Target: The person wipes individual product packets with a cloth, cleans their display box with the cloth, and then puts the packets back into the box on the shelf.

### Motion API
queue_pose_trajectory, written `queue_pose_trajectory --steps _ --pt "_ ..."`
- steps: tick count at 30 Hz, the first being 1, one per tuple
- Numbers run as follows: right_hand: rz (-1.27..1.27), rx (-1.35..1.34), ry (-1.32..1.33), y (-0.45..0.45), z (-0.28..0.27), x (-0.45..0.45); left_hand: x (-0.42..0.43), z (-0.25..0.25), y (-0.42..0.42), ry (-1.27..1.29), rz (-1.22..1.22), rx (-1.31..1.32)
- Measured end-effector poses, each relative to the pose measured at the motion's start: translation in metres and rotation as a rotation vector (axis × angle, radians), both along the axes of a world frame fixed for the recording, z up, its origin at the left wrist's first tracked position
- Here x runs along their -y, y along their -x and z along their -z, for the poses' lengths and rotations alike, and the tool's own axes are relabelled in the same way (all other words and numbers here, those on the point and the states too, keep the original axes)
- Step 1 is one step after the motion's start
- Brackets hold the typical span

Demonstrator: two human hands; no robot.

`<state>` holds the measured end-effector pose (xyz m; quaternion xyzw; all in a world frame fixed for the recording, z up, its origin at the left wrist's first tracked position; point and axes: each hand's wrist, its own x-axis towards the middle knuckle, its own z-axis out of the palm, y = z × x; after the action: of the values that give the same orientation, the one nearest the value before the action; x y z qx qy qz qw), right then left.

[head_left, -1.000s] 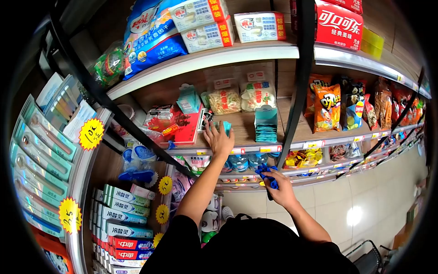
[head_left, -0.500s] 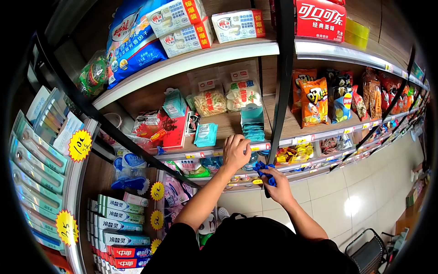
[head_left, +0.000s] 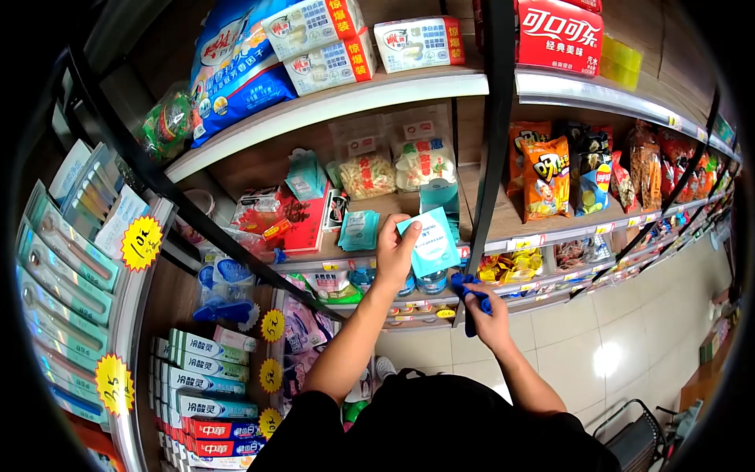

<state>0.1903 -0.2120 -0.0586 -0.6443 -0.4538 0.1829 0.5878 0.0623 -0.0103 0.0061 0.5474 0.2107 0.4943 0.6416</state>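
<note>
Pinched between the thumb and fingers of my left hand (head_left: 397, 250) is a light teal packet (head_left: 432, 245) with printing on its face. It is held up in front of the teal display box (head_left: 440, 195) and hides the box's lower part. A stack of teal packets (head_left: 360, 230) lies on the shelf just left of my left hand. Lower and to the right, my right hand (head_left: 489, 316) grips a crumpled dark blue cloth (head_left: 470, 299), near the shelf's front edge.
Red boxes (head_left: 305, 224) and bagged food (head_left: 366, 173) stand on the same shelf. A black upright post (head_left: 493, 134) rises right of the teal box. Toothpaste boxes (head_left: 206, 366) are stacked lower left. A dark chair (head_left: 635, 440) stands at lower right.
My left hand moved right from the packet stack to the teal box, then rose slightly and now holds a packet. My right hand keeps the blue cloth and has shifted a little.
</note>
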Motion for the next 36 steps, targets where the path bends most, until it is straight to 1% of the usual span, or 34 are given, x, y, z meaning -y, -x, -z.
queue_pose_trajectory --steps 1,2,4,5,6,7,8,9,10,12,13,16,18,20,22,23,24,26,27,28,30,32,33,34,36 --pt "0.023 -0.157 -0.026 0.001 -0.001 -0.001 0.005 0.004 0.003 0.1 0.026 0.037" --pt "0.057 -0.313 0.004 0.001 -0.003 -0.002 0.013 0.004 0.005 0.101 0.02 0.039" --pt "0.145 -0.273 -0.092 0.003 -0.01 -0.004 0.03 0.003 0.006 0.57 0.214 0.283" --pt "0.168 -0.242 -0.136 0.004 -0.016 -0.003 0.037 0.007 0.007 0.569 0.212 0.284" --pt "0.166 -0.241 -0.136 0.005 -0.02 -0.003 0.044 0.008 0.008 0.639 0.368 0.335" --pt "0.182 -0.1 -0.218 0.005 -0.024 -0.003 0.05 0.008 0.009 0.705 0.526 0.384" --pt "0.196 0.041 -0.3 0.006 -0.03 -0.004 0.057 0.008 0.009 0.704 0.524 0.386" --pt "0.14 0.167 -0.417 0.012 -0.057 -0.005 0.072 -0.007 0.008 0.693 0.524 0.401" --pt "0.101 0.354 -0.39 0.011 -0.066 -0.006 0.08 -0.014 0.007 0.68 0.525 0.415" --pt "-0.01 0.589 -0.297 0.015 -0.073 -0.011 0.085 -0.006 0.004 0.624 0.511 0.32" --pt "-0.047 0.644 -0.264 0.02 -0.073 -0.015 0.087 -0.006 0.003 0.576 0.515 0.319" --pt "-0.014 0.644 -0.261 0.025 -0.067 -0.022 0.09 -0.008 0.003 0.493 0.506 0.317" --pt "-0.043 0.684 -0.266 0.03 -0.068 -0.017 0.089 -0.011 0.003 0.456 0.491 0.314" --pt "-0.128 0.724 -0.259 0.039 -0.058 -0.005 0.086 -0.015 0.005 0.489 0.523 0.406" --pt "-0.194 0.751 -0.266 0.047 -0.05 0.001 0.082 -0.027 0.005 0.544 0.525 0.453" --pt "-0.209 0.75 -0.277 0.043 -0.049 -0.003 0.079 -0.025 0.007 0.545 0.554 0.444" --pt "-0.205 0.752 -0.276 0.037 -0.055 -0.008 0.078 -0.022 0.008 0.547 0.582 0.434" --pt "-0.107 0.769 -0.245 0.024 -0.078 -0.02 0.088 -0.024 0.003 0.723 0.628 0.494" --pt "-0.086 0.71 -0.24 0.019 -0.086 -0.026 0.08 0.005 0.004 0.689 0.65 0.372" --pt "-0.085 0.64 -0.274 0.012 -0.086 -0.034 0.089 0.006 0.001 0.716 0.521 0.375" --pt "-0.106 0.676 -0.268 0.009 -0.084 -0.037 0.086 -0.003 -0.002 0.764 0.545 0.373" --pt "-0.185 0.755 -0.211 0.016 -0.09 -0.023 0.085 -0.018 -0.005 0.712 0.597 0.472" --pt "-0.22 0.78 -0.204 0.02 -0.084 -0.016 0.077 -0.013 -0.004 0.579 0.542 0.406" --pt "-0.254 0.766 -0.217 0.026 -0.074 -0.013 0.075 -0.019 0.001 0.515 0.507 0.401" --pt "-0.249 0.779 -0.245 0.031 -0.064 -0.007 0.072 -0.026 0.004 0.531 0.504 0.426"
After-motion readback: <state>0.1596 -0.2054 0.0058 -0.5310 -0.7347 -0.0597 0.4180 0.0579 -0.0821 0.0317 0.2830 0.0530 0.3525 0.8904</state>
